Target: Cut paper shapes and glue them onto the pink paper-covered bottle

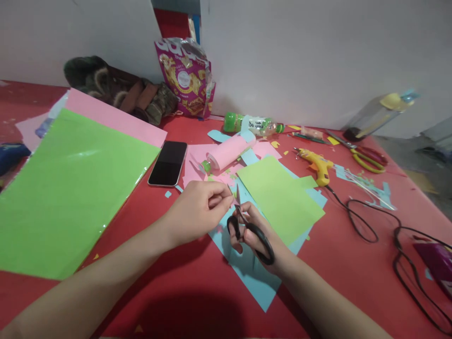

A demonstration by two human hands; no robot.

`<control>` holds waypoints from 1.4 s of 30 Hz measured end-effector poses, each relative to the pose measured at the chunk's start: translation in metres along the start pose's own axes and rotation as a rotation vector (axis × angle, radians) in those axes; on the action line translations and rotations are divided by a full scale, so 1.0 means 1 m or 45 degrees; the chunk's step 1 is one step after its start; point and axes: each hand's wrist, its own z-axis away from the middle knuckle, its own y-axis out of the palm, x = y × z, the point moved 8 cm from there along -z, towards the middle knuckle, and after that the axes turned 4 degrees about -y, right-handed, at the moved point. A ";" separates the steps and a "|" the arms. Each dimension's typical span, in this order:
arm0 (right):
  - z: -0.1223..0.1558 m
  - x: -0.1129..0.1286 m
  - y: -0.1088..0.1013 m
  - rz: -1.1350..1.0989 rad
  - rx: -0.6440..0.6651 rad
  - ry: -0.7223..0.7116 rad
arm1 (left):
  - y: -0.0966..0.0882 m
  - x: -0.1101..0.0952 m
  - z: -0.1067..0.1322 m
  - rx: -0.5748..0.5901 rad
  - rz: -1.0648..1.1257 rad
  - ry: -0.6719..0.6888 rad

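My left hand (201, 205) is closed in a pinch on what looks like a small piece of pink paper (235, 201), mostly hidden by the fingertips. Black-handled scissors (262, 246) are in my right hand (259, 228), fingers through the loops. Their blades point up and away, slightly parted, right beside my left fingertips. Below both hands lies a light blue sheet (259, 287). A green paper sheet (278, 197) rests on it to the right. Beyond my hands, a bottle wrapped in pink paper (229, 151) lies on paper scraps.
A phone (168, 164) and a large pack of green paper (77, 193) lie left. A yellow glue gun (316, 165) with a trailing cable, red-and-yellow scissors (369, 157) and a clear bottle (376, 115) are right. A labelled bottle (254, 125) and snack bag (185, 80) stand near the wall.
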 end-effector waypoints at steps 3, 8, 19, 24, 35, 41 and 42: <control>0.001 0.001 0.000 -0.008 -0.053 -0.005 | 0.003 0.001 0.000 -0.013 0.040 -0.034; 0.001 0.003 0.000 0.033 -0.102 -0.005 | 0.006 0.001 0.001 -0.048 0.103 -0.058; 0.002 0.008 0.001 0.121 -0.132 -0.085 | 0.015 0.005 0.005 -0.112 0.364 -0.120; 0.002 0.008 0.000 0.136 -0.164 -0.107 | 0.019 0.004 0.007 -0.136 0.467 -0.123; 0.004 0.006 0.000 0.138 -0.185 -0.124 | 0.024 0.006 0.010 -0.161 0.564 -0.138; 0.004 0.006 0.000 0.141 -0.198 -0.121 | 0.024 0.005 0.011 -0.192 0.568 -0.144; 0.004 0.006 0.000 0.146 -0.198 -0.121 | 0.024 0.005 0.011 -0.202 0.562 -0.145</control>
